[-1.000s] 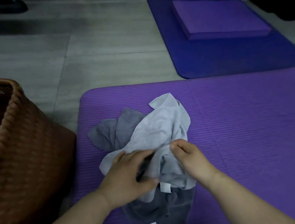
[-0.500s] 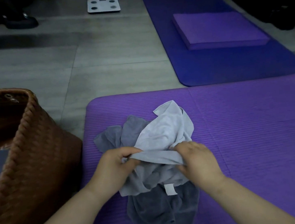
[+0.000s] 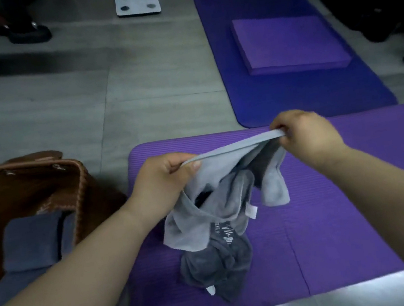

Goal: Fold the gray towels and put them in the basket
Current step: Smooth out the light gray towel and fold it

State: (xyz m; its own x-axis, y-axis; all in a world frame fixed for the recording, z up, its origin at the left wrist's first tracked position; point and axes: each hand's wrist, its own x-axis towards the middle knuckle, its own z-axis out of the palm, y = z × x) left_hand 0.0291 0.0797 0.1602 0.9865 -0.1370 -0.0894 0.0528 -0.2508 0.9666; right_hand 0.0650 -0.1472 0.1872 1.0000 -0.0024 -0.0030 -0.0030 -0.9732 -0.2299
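Hands both raised above the mat, each gripping the top hem of one towel. Left hand [image 3: 163, 181]: thumb and curled fingers pinch the near-left end of the hem. Right hand [image 3: 307, 135]: fingers curled round the far-right end, back of the hand toward the camera. Hem runs taut between the two, rising from left to right.

Light gray towel [image 3: 214, 177]: hangs bunched below the hem. One flap drops under the right hand, and the lower folds touch the pile beneath. White tag [image 3: 252, 210] shows on a hanging fold.

Dark gray towel [image 3: 216, 262]: crumpled and unfolded on the purple mat [image 3: 346, 210], under the light one and partly covered by it. Pale print on one fold, not legible. Second white tag [image 3: 211, 290] at its near edge.

Basket [image 3: 78, 185]: brown, woven, left of the purple mat, its right wall just beside the mat's left edge. Folded blue-gray towel [image 3: 31, 241] lies flat inside, near end hidden by the left forearm.

Surroundings: gray tiled floor [image 3: 59, 108]. Blue mat [image 3: 278, 95] at far right, its near end close to the purple mat's far edge. Purple pad [image 3: 289, 42] lies on the blue mat. White scale [image 3: 137, 2] at far centre. Dark shoe [image 3: 28, 34] at far left.
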